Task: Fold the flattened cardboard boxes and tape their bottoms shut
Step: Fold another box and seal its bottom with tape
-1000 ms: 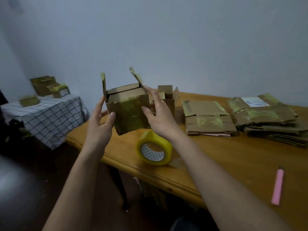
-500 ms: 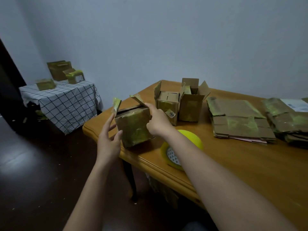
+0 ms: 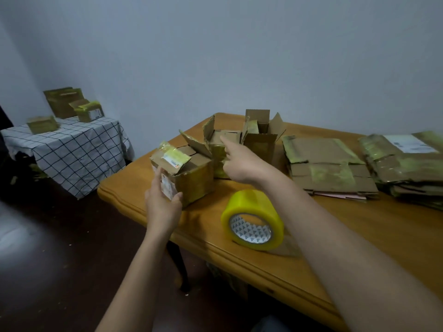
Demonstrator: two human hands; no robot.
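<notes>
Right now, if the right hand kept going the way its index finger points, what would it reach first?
Probably the open folded box behind the held box; the right hand points at its flaps, though depth is unclear.

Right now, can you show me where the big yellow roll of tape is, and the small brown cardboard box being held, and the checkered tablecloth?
yellow roll of tape [image 3: 254, 204]: head view, top of outer band.
small brown cardboard box [image 3: 195, 179]: head view, front side.
checkered tablecloth [image 3: 72, 149]: head view, top surface.
</notes>
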